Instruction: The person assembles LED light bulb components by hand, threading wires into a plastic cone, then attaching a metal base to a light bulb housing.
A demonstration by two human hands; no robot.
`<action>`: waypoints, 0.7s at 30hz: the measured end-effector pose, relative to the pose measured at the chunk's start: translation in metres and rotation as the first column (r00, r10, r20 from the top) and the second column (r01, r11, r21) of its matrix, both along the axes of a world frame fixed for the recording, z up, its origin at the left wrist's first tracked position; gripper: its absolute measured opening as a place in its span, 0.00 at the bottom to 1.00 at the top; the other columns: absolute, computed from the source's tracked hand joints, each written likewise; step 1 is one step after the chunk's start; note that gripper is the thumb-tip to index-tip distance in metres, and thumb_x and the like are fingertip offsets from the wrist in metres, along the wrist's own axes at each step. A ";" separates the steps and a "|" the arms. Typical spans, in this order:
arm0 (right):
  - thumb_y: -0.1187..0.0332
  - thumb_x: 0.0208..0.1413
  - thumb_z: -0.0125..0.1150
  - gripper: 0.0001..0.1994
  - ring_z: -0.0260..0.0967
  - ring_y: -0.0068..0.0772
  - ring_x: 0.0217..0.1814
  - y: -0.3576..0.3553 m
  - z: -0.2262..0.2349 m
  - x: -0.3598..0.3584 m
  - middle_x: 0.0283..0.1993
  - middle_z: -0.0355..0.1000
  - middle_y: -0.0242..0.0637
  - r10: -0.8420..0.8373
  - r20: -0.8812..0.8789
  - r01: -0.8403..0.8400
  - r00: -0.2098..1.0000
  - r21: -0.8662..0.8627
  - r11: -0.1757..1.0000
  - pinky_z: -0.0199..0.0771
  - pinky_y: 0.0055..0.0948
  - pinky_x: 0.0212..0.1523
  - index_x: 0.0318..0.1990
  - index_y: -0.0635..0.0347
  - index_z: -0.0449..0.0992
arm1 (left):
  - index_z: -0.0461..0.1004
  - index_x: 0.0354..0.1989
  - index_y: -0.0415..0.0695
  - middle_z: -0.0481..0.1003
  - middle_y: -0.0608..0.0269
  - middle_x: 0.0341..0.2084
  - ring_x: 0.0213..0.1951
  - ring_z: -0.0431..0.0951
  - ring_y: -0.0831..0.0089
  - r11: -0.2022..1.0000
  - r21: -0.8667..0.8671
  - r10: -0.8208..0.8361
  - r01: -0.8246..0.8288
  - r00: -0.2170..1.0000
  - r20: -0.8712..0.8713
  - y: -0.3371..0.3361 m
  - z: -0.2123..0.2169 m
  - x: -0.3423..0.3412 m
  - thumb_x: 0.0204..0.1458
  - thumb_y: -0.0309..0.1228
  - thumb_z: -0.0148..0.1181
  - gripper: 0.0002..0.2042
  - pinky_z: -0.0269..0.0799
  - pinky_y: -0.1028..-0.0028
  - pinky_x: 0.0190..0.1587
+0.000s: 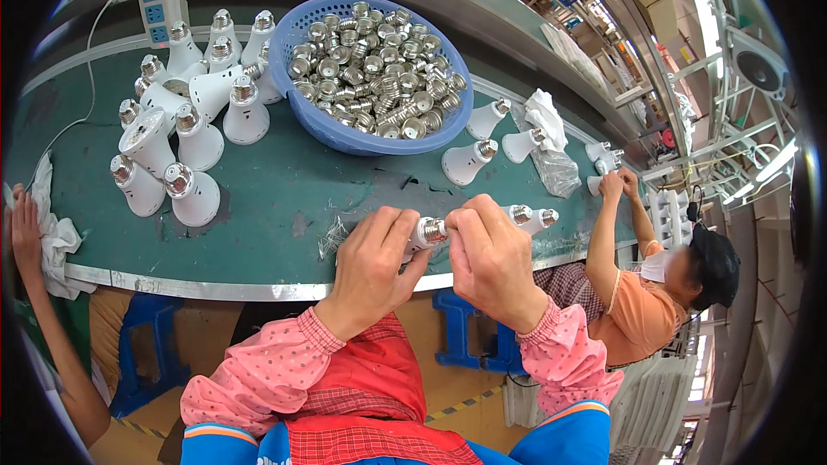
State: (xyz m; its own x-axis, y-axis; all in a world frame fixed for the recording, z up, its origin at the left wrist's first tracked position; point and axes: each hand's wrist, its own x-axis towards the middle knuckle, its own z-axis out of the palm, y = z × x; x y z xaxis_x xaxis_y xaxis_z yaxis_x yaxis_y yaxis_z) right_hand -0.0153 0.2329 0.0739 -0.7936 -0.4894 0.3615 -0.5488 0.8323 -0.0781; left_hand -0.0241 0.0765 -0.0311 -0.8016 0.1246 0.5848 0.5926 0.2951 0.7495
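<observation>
Over the table's near edge, my left hand point(369, 269) is closed around a white light bulb point(425, 235) with a silver screw cap, which points to the right. At the end of that cap, the fingers of my right hand point(494, 260) are pinched together. Whatever they hold, if anything, is hidden. Just beyond my right hand lie two more bulbs point(542, 220), partly covered by it. Loose wire strands point(332, 238) are scattered on the green tabletop beside my left hand.
A blue basket point(370, 145) full of metal screw caps stands at the back. White bulbs point(196, 200) crowd the left, and several point(465, 164) stand right of the basket near a plastic bag point(558, 172). Other people's hands point(618, 182) show at far right and far left point(24, 232).
</observation>
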 end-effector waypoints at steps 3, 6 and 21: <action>0.80 0.43 0.62 0.12 0.70 0.44 0.35 -0.001 0.002 -0.001 0.35 0.64 0.41 0.029 -0.048 -0.025 0.998 0.078 0.997 0.71 0.38 0.29 0.37 0.64 0.70 | 0.73 0.48 0.39 0.74 0.55 0.38 0.37 0.79 0.54 1.000 0.003 -0.006 0.006 1.000 0.000 -0.001 -0.001 0.000 0.42 0.22 0.73 0.23 0.76 0.60 0.36; 0.81 0.41 0.61 0.14 0.71 0.44 0.36 -0.002 0.003 0.000 0.36 0.65 0.41 0.045 -0.063 -0.036 0.997 0.144 0.989 0.73 0.39 0.29 0.38 0.64 0.71 | 0.73 0.49 0.39 0.74 0.55 0.39 0.37 0.79 0.54 1.000 0.016 -0.014 0.014 1.000 0.007 -0.001 -0.002 0.000 0.42 0.22 0.73 0.23 0.76 0.60 0.37; 0.77 0.63 0.62 0.03 0.69 0.15 0.27 0.012 -0.013 -0.002 0.31 0.76 0.32 0.086 0.639 0.468 0.764 -0.642 0.607 0.70 0.19 0.28 0.41 0.68 0.76 | 0.74 0.49 0.38 0.74 0.54 0.38 0.37 0.79 0.54 0.998 0.047 -0.036 0.034 0.999 0.022 -0.001 -0.002 0.001 0.44 0.22 0.72 0.21 0.75 0.61 0.37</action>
State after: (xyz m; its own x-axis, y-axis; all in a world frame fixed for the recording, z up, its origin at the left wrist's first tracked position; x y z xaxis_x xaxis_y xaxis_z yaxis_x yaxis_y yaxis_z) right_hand -0.0169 0.2445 0.0604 -0.9960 -0.0799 -0.0397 0.0048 0.3964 -0.9181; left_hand -0.0227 0.0751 -0.0332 -0.8104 0.1260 0.5721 0.5845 0.2390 0.7754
